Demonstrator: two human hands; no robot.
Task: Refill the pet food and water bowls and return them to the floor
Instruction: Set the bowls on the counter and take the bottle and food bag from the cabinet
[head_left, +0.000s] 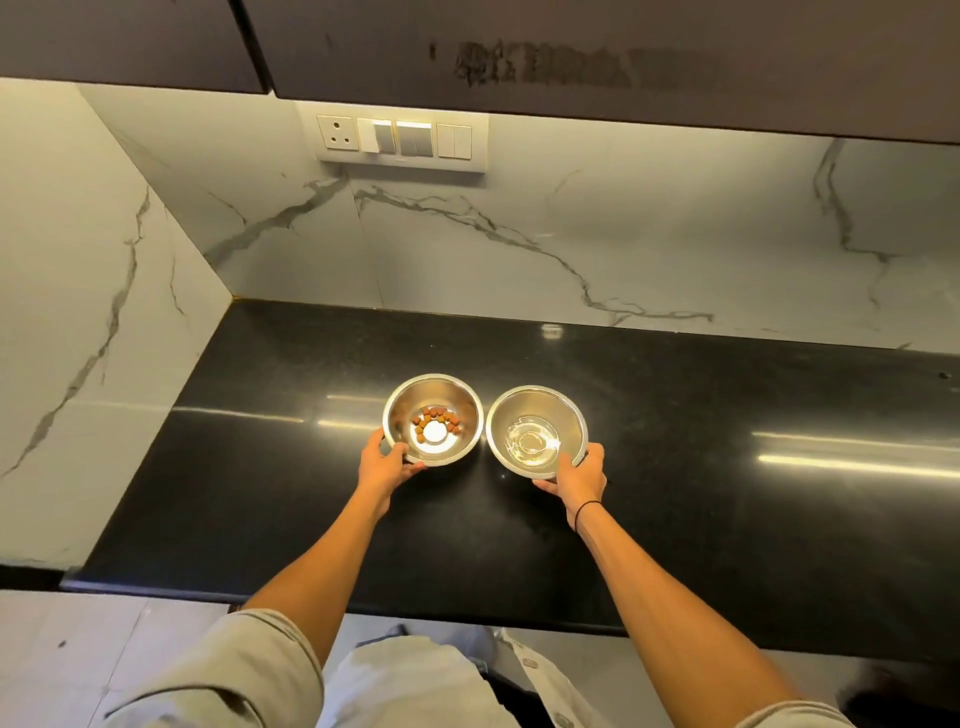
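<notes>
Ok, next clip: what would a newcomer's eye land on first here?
Two steel bowls side by side on the black countertop: the kibble bowl gripped by the left hand, the water bowl by the right hand. Behind them, a lit switch panel on the marble backsplash.

The fingers of the left hand (385, 464) are hidden behind the food bowl (433, 418), and those of the right hand (577, 472) behind the water bowl (537, 431). The countertop (727, 467) is cut off by the right edge.
</notes>
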